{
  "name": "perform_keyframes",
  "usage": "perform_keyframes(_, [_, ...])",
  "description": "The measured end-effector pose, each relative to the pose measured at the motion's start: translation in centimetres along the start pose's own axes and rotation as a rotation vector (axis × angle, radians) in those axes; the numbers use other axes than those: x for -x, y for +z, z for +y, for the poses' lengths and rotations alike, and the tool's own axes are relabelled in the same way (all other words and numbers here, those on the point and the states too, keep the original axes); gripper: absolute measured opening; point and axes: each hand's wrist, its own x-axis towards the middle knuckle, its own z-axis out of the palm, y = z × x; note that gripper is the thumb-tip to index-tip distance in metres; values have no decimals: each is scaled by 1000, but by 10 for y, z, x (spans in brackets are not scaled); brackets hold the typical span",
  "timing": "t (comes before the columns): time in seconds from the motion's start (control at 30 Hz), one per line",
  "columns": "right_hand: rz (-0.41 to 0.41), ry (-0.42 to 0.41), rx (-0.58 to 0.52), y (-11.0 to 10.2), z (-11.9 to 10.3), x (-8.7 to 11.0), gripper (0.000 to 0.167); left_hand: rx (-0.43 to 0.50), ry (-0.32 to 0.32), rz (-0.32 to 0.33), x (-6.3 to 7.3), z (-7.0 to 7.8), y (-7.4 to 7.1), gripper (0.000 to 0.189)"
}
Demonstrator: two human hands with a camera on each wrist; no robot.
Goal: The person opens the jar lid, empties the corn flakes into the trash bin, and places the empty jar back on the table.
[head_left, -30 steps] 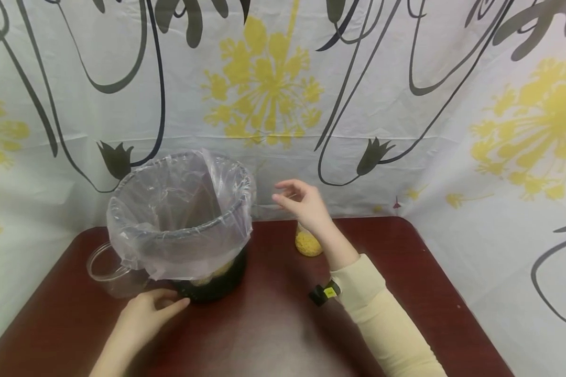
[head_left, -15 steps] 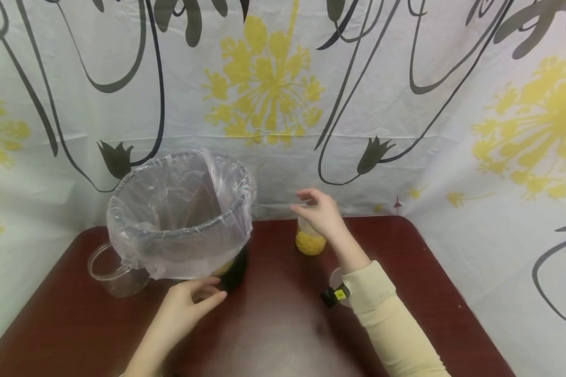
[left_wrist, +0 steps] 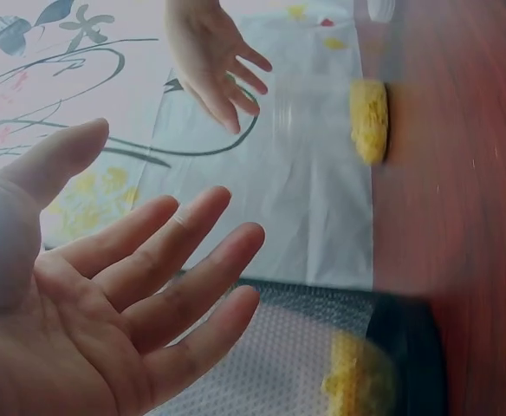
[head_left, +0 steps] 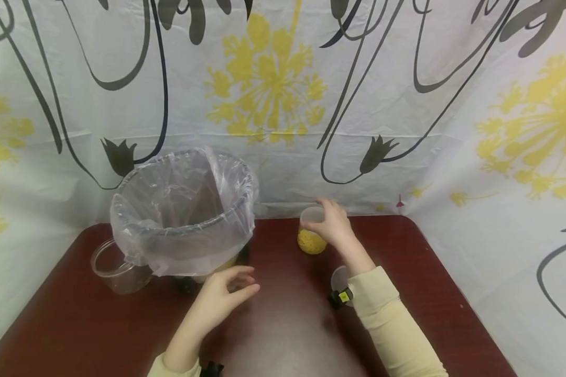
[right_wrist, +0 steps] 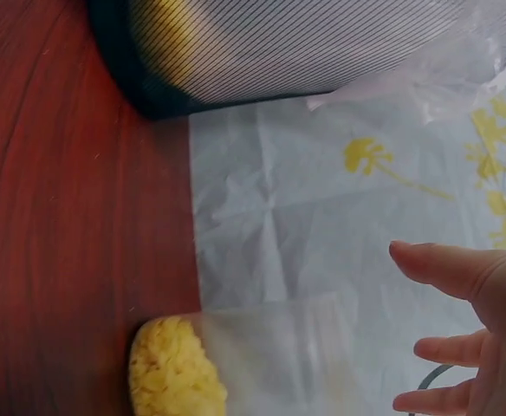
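At the far left, a clear tub [head_left: 128, 280] stands on the dark red counter [head_left: 273, 335], its right edge partly covered by the hanging liner [head_left: 203, 251] of the bin [left_wrist: 405, 347] beside it. The liner, thin and see-through, is folded out over the bin's round rim; below it show mesh sides and a dark base, with something yellow seen through the mesh. The left hand [head_left: 219, 293] is in front of the bin, towards its near right side, holding nothing, its fingers loosely bent and thumb held away from them. Farther right, near the far edge, the cup [head_left: 313, 213] stands upright on the counter, clear, with yellow bits [head_left: 312, 242] filling its lower part. The right hand [head_left: 335, 222] is just beside the cup, at its upper right, thumb and fingers parted; the right wrist view shows a gap between them and the cup. Nearer than the cup, a clear disc [head_left: 338, 278] lies partly hidden by the right sleeve [head_left: 389, 314] and a black wrist strap [head_left: 336, 300]. Behind everything hangs a pale curtain [head_left: 283, 178] printed with yellow flowers.
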Motion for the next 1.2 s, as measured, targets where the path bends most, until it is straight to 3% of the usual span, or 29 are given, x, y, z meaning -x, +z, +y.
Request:
perform_keyframes(0.27, [49, 14, 67, 13, 9, -1, 84, 46, 39, -3, -15, 2, 19, 38])
perform_keyframes(0.5, [45, 37, 54, 18, 17, -1, 87, 109, 48, -59, -28, 9, 33, 43])
perform_keyframes(0.9, [96, 28, 14, 29, 25, -2, 84, 131, 48, -54, -38, 4, 41, 44])
perform_keyframes(1.2, [152, 42, -13, 35, 29, 3, 86, 89, 18, -36, -41, -3, 42, 47])
